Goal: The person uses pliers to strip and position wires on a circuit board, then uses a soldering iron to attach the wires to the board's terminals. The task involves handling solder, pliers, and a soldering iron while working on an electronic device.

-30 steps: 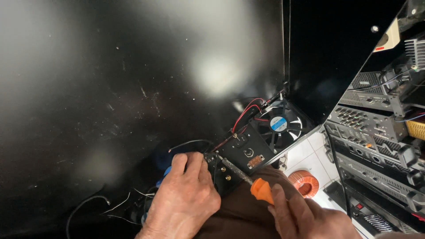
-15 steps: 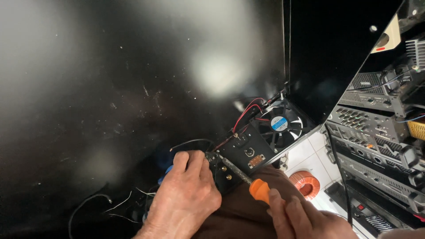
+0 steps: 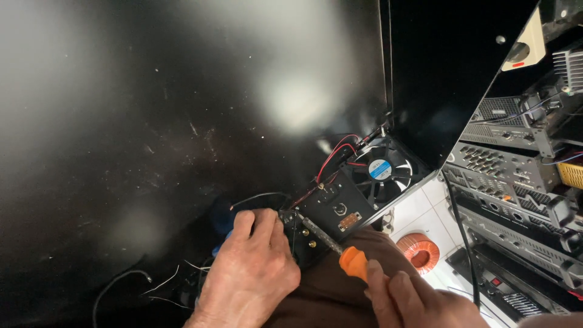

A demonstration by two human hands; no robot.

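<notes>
My right hand point(image 3: 419, 299) grips a screwdriver with an orange handle point(image 3: 353, 263). Its metal shaft runs up and left to the corner of a black rear panel point(image 3: 331, 209) of a black case. My left hand point(image 3: 252, 276) presses on the panel's left end, fingers curled over its edge beside the screwdriver tip. A black cooling fan point(image 3: 381, 172) with a blue round label sits on the panel to the upper right, with red and black wires point(image 3: 331, 157) running from it.
The case's big glossy black top point(image 3: 182, 121) fills the left and middle. A rack of stacked audio units point(image 3: 516, 176) stands at the right. An orange coil point(image 3: 419, 251) lies on the white tiled floor. Loose thin wires point(image 3: 121, 282) trail at the lower left.
The screwdriver and my right hand have shifted slightly down and left; my left hand stays on the panel's end.
</notes>
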